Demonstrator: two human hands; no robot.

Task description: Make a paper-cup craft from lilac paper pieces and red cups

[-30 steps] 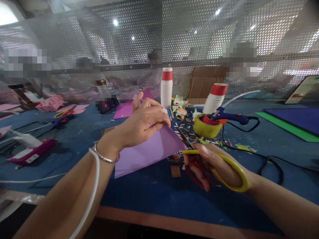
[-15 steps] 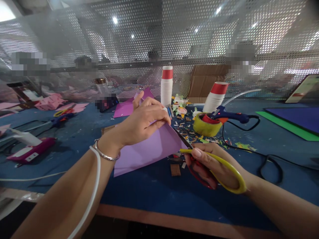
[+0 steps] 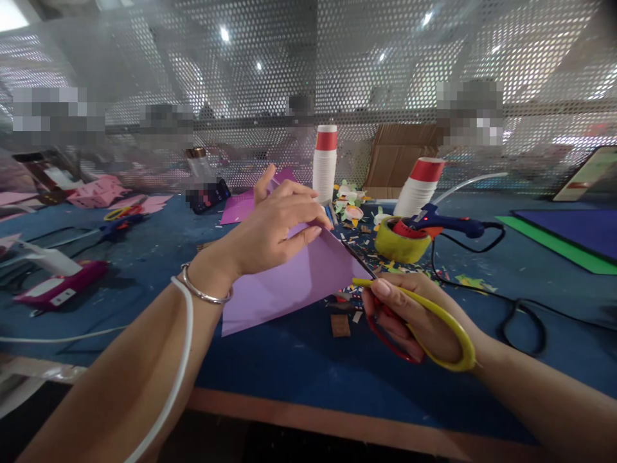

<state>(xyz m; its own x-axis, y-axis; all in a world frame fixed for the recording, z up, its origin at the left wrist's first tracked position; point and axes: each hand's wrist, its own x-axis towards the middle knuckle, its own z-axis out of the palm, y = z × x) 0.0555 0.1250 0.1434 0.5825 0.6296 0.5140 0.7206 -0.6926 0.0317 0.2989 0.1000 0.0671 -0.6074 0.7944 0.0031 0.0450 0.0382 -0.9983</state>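
A light purple sheet point(image 3: 294, 276) lies tilted in the middle, its right edge raised. My left hand point(image 3: 277, 225) is over its upper part, fingers bent, the thumb and fingertips closed on the sheet's edge. In my right hand point(image 3: 409, 315) are scissors point(image 3: 446, 321) with yellow and red handles; their dark blades lie along the sheet's right edge. Beneath my left hand, a brighter purple sheet point(image 3: 238, 207) shows behind.
Two paper cup stacks point(image 3: 324, 167) point(image 3: 419, 186) stand at the back. A glue gun point(image 3: 448, 224) rests on a yellow tape roll point(image 3: 400, 244). Paper scraps point(image 3: 351, 212) lie around. Further left are a magenta power strip point(image 3: 62, 289) and a phone point(image 3: 211, 195).
My left thumb has lifted slightly away from the other fingers. The scissors and my right hand have shifted a little to the right and up, and the blades look more closed.
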